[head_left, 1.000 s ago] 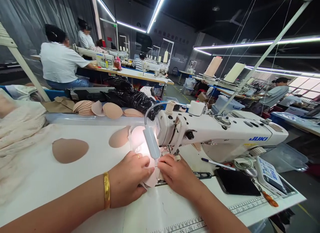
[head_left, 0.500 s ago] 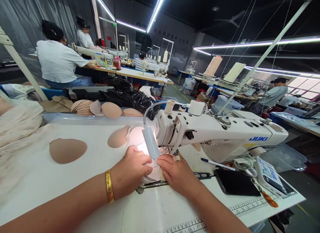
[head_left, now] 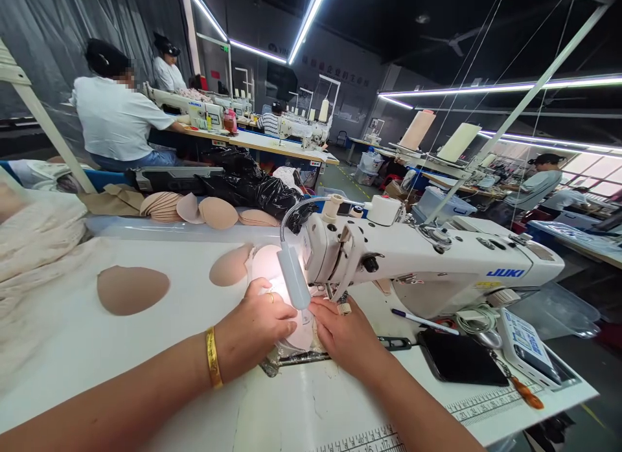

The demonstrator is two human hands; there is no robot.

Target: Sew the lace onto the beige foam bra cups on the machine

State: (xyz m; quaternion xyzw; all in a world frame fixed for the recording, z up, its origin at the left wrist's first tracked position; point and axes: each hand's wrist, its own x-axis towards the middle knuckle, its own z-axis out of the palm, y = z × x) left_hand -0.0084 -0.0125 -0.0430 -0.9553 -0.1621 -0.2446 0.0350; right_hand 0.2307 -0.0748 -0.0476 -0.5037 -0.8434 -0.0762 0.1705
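My left hand (head_left: pixel 255 329), with a ring and a gold bracelet, presses its curled fingers on a pink foam cup pad (head_left: pixel 297 337) under the needle of a white JUKI sewing machine (head_left: pixel 427 261). My right hand (head_left: pixel 346 335) grips the pad's right edge beside the presser foot. A small lamp on a gooseneck (head_left: pixel 293 282) lights the work brightly. Another tan pad (head_left: pixel 229 266) lies just behind my left hand, and a third tan pad (head_left: pixel 132 289) lies apart to the left on the white table (head_left: pixel 146 361).
Cream fabric (head_left: pixel 34 245) is piled at the left. Several stacked pads (head_left: pixel 194 209) and a black bag (head_left: pixel 253 183) sit behind the table. A pen (head_left: pixel 422 321), black phone (head_left: pixel 461 360) and control panel (head_left: pixel 527 342) lie right. Other people sew at machines beyond.
Both hands have slid the pad a little further under the needle, away from me. The view has shifted slightly.
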